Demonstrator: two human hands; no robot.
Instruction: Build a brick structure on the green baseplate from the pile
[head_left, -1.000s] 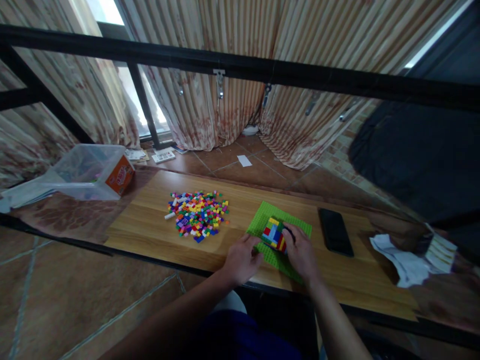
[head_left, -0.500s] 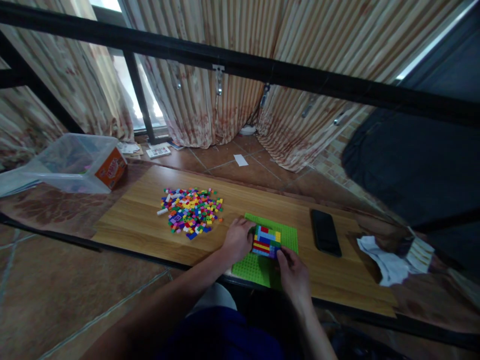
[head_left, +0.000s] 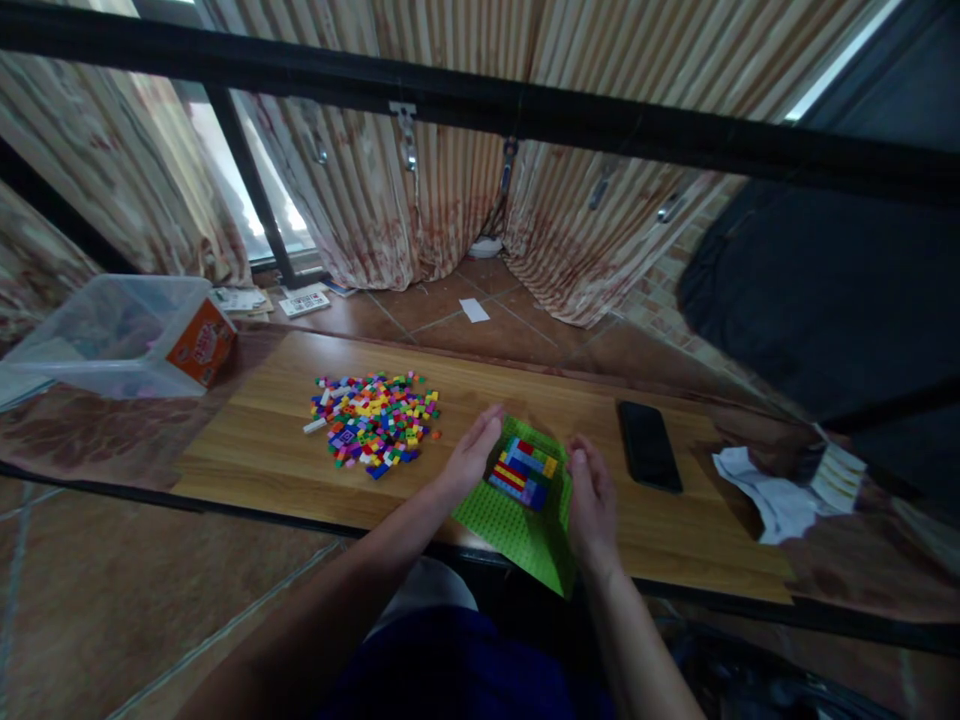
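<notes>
A green studded baseplate is slightly lifted and bent at its sides. Attached on its upper half is a flat block of toy bricks in red, yellow, blue, light blue and purple. My left hand grips the plate's left edge near the far corner. Along the right edge, my right hand holds the plate with its fingers curled. Part of each hand's grip is hidden behind the plate.
A pile of loose small bricks lies left on the wooden board. To the right are a black phone and crumpled white paper. A clear plastic bin stands far left. A black bar crosses above.
Both hands have moved from the brick block to the sides of the baseplate. The plate has turned and its edges have come up. The camera view has shifted slightly.
</notes>
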